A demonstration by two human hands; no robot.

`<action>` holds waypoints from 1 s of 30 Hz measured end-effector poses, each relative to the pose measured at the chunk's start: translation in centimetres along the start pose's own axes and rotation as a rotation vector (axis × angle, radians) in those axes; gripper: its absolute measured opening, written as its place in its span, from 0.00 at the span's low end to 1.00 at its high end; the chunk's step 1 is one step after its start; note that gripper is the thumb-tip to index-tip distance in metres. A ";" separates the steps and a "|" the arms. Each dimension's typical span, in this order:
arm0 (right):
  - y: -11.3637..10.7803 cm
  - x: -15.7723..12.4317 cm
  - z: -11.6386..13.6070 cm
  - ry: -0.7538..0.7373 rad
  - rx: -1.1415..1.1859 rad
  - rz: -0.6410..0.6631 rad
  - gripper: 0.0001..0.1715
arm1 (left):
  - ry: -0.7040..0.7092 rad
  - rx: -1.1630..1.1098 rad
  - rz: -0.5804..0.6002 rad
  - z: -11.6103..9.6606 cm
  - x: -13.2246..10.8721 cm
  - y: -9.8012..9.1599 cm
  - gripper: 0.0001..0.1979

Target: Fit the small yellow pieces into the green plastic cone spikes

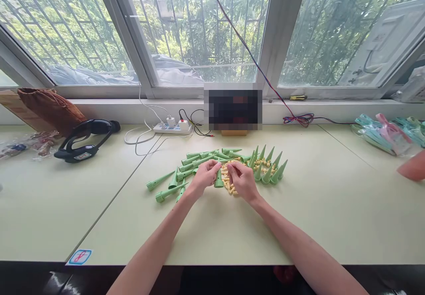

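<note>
My left hand (206,175) is closed around a green plastic spike (218,181), its ribbed cap end pointing down toward me. Just to the right, my right hand (241,177) has its fingers pinched together near the spike; what sits between the fingertips is too small to make out. Small yellow plastic pieces (229,188) lie in a loose pile under and between the hands. Several green spikes with caps (169,192) lie on their sides to the left and behind. On the right, several green cones (274,177) stand upright with points up, more yellow pieces among them.
A pale table (212,233) carries everything. Behind are a white power strip (172,128) with cables and a blurred-out dark screen (235,109). A black headset (84,140) and brown bag (49,109) stand left; bagged coloured items (381,133) lie right.
</note>
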State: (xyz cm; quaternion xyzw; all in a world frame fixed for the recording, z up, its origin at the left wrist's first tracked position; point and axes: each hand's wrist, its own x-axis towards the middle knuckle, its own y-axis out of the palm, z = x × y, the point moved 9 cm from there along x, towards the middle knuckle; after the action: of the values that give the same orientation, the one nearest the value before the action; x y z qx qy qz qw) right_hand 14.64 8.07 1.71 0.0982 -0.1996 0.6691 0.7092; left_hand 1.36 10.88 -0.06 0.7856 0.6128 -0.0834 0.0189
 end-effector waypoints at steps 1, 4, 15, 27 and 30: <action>0.0 0.0 0.0 -0.001 -0.006 -0.003 0.19 | 0.004 -0.011 0.009 0.0 0.0 0.1 0.20; 0.0 0.0 0.0 -0.006 -0.026 -0.008 0.18 | 0.004 -0.032 0.027 0.2 0.2 0.2 0.21; -0.1 0.0 0.8 -0.033 -0.087 -0.021 0.15 | 0.009 -0.037 -0.004 0.1 0.1 0.0 0.19; 0.4 -0.2 0.8 -0.052 -0.049 0.016 0.11 | 0.030 -0.049 -0.085 0.2 0.4 -0.6 0.20; 0.7 -0.2 0.8 -0.049 -0.061 0.048 0.11 | 0.038 -0.018 -0.126 0.3 0.5 -1.0 0.20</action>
State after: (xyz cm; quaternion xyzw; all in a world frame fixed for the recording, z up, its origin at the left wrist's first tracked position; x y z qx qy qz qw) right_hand 13.80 7.60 2.25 0.0881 -0.2393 0.6768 0.6906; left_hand 0.46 11.57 -0.37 0.7467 0.6620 -0.0638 0.0090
